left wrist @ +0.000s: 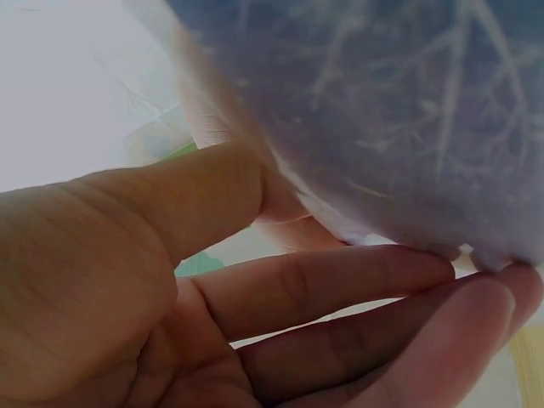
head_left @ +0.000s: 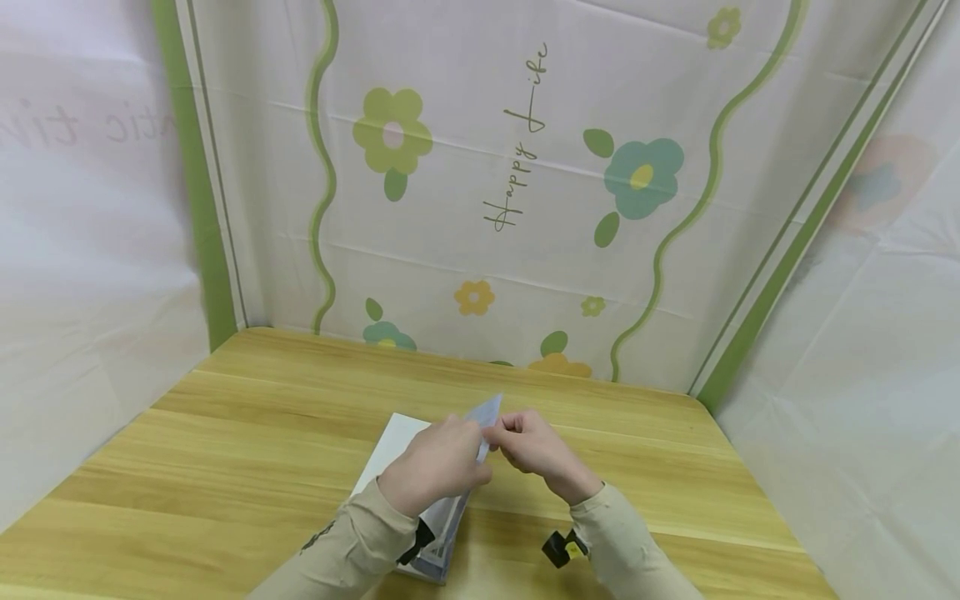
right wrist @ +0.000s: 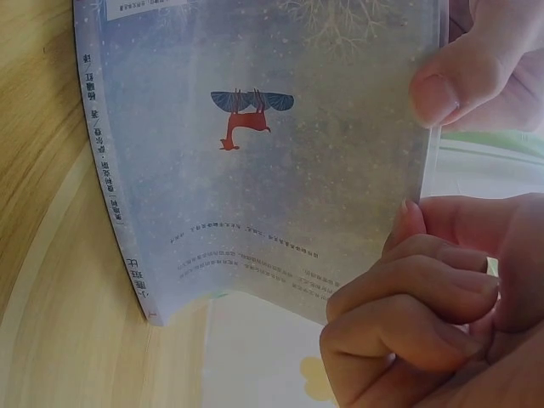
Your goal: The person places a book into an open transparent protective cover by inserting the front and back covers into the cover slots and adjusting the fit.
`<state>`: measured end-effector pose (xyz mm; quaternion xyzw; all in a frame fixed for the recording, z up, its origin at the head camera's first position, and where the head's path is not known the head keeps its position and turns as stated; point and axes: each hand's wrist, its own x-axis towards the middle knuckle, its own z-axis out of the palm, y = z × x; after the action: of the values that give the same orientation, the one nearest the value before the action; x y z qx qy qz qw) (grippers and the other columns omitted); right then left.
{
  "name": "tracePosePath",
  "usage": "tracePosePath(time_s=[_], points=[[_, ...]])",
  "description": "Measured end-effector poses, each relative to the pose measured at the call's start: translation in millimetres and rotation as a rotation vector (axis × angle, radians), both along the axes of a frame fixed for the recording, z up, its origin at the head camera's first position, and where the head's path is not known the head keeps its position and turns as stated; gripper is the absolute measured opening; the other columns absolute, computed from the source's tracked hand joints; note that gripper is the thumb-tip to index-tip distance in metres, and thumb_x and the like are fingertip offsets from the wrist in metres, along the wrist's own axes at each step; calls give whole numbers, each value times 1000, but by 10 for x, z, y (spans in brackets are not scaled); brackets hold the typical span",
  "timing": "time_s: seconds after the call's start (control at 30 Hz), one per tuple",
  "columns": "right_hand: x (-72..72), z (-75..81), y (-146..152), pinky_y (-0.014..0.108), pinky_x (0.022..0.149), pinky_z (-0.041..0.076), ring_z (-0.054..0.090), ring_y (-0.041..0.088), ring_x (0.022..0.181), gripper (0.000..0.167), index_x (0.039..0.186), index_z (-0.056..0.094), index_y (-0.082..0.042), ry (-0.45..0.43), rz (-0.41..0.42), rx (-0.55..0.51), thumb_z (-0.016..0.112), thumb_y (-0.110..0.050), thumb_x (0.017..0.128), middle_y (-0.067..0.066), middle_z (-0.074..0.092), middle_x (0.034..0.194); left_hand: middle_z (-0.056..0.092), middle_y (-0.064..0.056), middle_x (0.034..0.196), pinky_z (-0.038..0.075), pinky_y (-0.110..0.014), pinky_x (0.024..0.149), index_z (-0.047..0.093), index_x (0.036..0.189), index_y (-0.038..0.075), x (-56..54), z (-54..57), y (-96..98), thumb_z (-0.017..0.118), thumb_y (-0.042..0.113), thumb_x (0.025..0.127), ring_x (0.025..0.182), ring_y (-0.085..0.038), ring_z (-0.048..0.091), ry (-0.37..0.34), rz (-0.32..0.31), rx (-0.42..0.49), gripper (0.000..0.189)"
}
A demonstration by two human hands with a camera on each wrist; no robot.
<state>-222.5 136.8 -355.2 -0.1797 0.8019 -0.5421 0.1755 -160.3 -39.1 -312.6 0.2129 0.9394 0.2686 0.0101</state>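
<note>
A book [head_left: 396, 440] with a pale blue, snow-patterned cover [right wrist: 340, 161] lies on the wooden table, partly hidden beneath my left hand and sleeve. A red deer is printed on the cover, and a clear strip runs along its edge. That edge is raised and bends between my hands. My left hand [head_left: 438, 462] reaches over the book and pinches the edge, its thumb [right wrist: 438, 98] flat on the cover. At the right, my right hand [head_left: 536, 450] pinches the same edge close by, its other fingers curled in.
Wooden table [head_left: 225, 467] surrounds the book. A white curtain [head_left: 465, 167] with printed flowers hangs behind the table's far edge, and pale sheets [head_left: 877, 375] hang at both sides. Black straps with small devices [head_left: 557, 550] sit at my wrists.
</note>
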Motion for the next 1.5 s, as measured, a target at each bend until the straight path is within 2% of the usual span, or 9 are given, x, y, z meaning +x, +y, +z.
tracePosePath(time_s=[0.47,0.67,0.73,0.8,0.9,1.03,1.17,1.27,1.5], points=[[-4,-3,5,24,41,19,20,9,42,30,71,59,-7,4,7,-3,60,-22,97,-4,31,49,17,11,45,15,-17,38,33,54,16,-11,-9,-5,64,0,78,40,-2,17,3,-6,-8,41],[0,-6,9,22,41,19,20,9,42,31,73,61,-7,5,10,-9,61,-25,98,-4,30,48,17,11,45,16,-17,38,33,54,15,6,4,-11,63,-1,78,40,-2,18,30,-17,-7,41],[4,-6,11,23,41,19,20,9,42,33,74,62,-6,6,11,-12,61,-29,98,-4,30,48,21,11,42,21,-16,36,37,54,13,10,9,-18,62,-2,78,35,-1,24,33,-22,5,38],[2,-8,10,23,41,19,20,10,42,36,75,63,-6,9,12,-11,61,-33,98,-4,30,48,27,10,39,28,-16,33,47,57,10,11,10,-28,61,-3,78,31,-2,33,24,-29,31,29],[1,-10,4,23,40,18,20,10,42,40,77,64,-5,10,11,-10,60,-39,98,-4,29,48,38,5,36,39,-19,33,61,67,1,14,20,-46,59,-6,80,29,-8,47,-21,-35,80,15],[0,-7,-8,23,39,17,19,10,42,44,77,65,-4,8,7,-7,60,-43,97,-5,29,47,42,2,36,45,-22,34,65,79,-6,1,24,-74,57,-9,82,31,-12,52,-73,-35,121,9],[4,-3,-10,23,40,17,19,10,42,46,76,64,-4,8,10,-6,61,-45,96,-5,28,47,42,1,36,45,-23,34,60,66,-4,-24,11,-123,55,-10,83,31,-14,53,-92,-39,135,19],[3,-6,-7,23,40,17,19,10,42,44,76,64,-4,13,15,-3,62,-43,96,-5,28,47,44,-1,36,46,-24,34,50,53,3,-37,-1,-165,54,-10,85,31,-14,53,-100,-41,144,34],[4,-14,1,23,40,19,20,10,42,38,75,64,-3,26,24,2,64,-35,96,-4,29,48,42,0,38,46,-25,32,47,54,4,-46,-29,-225,53,-11,83,31,-14,52,-109,-29,154,34]])
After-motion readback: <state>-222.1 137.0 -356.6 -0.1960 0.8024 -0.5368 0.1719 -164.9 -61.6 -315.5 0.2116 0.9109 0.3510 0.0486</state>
